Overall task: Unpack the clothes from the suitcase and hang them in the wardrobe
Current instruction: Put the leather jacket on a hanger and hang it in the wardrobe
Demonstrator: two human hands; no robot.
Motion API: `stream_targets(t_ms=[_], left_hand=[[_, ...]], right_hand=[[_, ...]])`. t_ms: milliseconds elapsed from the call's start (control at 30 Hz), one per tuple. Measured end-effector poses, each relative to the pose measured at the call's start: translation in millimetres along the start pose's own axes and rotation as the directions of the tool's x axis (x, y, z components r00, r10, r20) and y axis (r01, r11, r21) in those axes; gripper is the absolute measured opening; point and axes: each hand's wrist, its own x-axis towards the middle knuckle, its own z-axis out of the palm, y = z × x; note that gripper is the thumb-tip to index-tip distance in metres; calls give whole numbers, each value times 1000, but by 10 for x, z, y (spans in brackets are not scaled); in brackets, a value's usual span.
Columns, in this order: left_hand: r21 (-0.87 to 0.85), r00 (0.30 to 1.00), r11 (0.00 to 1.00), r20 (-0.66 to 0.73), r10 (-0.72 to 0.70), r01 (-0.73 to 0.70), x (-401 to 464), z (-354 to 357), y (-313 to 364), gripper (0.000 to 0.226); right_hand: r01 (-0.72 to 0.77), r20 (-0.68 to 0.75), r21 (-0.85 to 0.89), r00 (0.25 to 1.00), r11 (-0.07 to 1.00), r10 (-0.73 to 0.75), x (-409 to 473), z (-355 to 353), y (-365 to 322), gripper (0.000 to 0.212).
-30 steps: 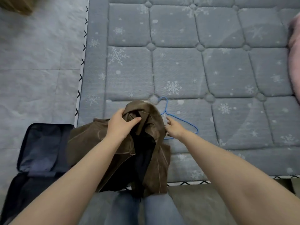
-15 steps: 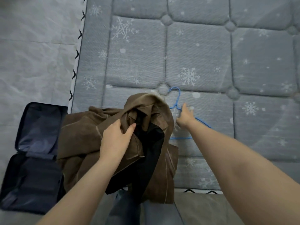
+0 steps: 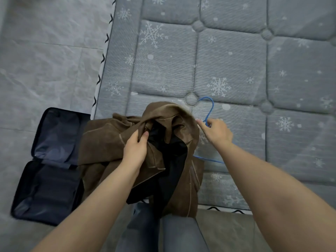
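Observation:
A brown jacket [image 3: 109,139] with a black lining lies bunched on the near edge of the mattress [image 3: 236,70]. My left hand [image 3: 135,148] grips the jacket's collar fabric between thumb and fingers. To its right a thin blue wire hanger [image 3: 209,110] lies on the mattress, its hook pointing away from me. My right hand [image 3: 216,132] holds the hanger at its neck, just below the hook. An open dark blue suitcase [image 3: 49,164] sits on the floor at the left, its visible halves showing only lining.
The mattress is grey with a snowflake print and fills the upper right. Grey tiled floor [image 3: 45,60] lies to the left of it. My legs in blue jeans [image 3: 163,231] are at the bottom centre, against the mattress edge.
The view has tilted down and closer. My right hand has moved from the hanger's shoulder up to its neck and closed on it. My left hand has kept its grip on the jacket.

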Motion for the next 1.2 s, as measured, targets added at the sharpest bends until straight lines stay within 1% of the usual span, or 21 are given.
stream_targets(t_ms=[33, 100, 167, 267, 300, 367, 433, 500, 600, 667, 800, 900, 967, 1067, 1200], left_hand=[[-70, 1000, 997, -10, -21, 21, -50, -27, 43, 28], [-91, 997, 996, -77, -8, 1, -137, -122, 147, 29], [-18, 989, 997, -131, 68, -71, -206, -284, 273, 24], [159, 958, 962, -152, 244, -220, -312, -617, 463, 22], [225, 940, 934, -140, 312, -277, -336, -732, 521, 20], [367, 879, 839, -102, 466, -402, -374, -1012, 629, 16], [477, 809, 729, -62, 585, -491, -344, -1254, 706, 9], [546, 760, 656, -52, 648, -522, -371, -1502, 768, 8], [600, 717, 598, -57, 695, -532, -439, -1811, 861, 6], [626, 703, 573, -55, 709, -529, -473, -1964, 916, 4], [687, 667, 532, -94, 740, -494, -569, -2173, 1024, 11], [728, 652, 512, -118, 749, -456, -645, -2316, 1074, 15], [772, 625, 452, -92, 775, -446, -698, -2433, 1121, 13], [794, 603, 372, -8, 798, -481, -781, -2568, 1230, 9], [816, 526, 277, 39, 849, -507, -911, -2647, 1353, 11]], right_hand=[[5, -26, 1, 1000, 1000, -5, -90, -55, -87, 59], [-4, -72, -18, 997, 1000, 3, -303, -174, -287, 57], [-3, -150, -58, 989, 998, -6, -507, -289, -459, 53], [68, -300, -138, 948, 988, -107, -849, -505, -618, 48], [85, -339, -148, 932, 985, -131, -967, -591, -633, 47], [102, -437, -142, 886, 985, -155, -1249, -799, -669, 47], [82, -548, -105, 827, 991, -126, -1518, -1012, -688, 51], [86, -628, -42, 773, 995, -93, -1830, -1219, -733, 56], [171, -691, 71, 719, 983, -75, -2339, -1472, -864, 59], [249, -707, 115, 700, 962, -97, -2654, -1532, -989, 57], [365, -650, 167, 739, 916, -176, -3082, -1528, -1243, 53], [374, -641, 269, 757, 888, -125, -3293, -1610, -1309, 58], [389, -620, 313, 775, 867, -124, -3398, -1647, -1375, 60], [422, -582, 339, 796, 841, -165, -3463, -1550, -1556, 61], [499, -560, 423, 800, 757, -215, -3457, -1317, -1828, 60]])
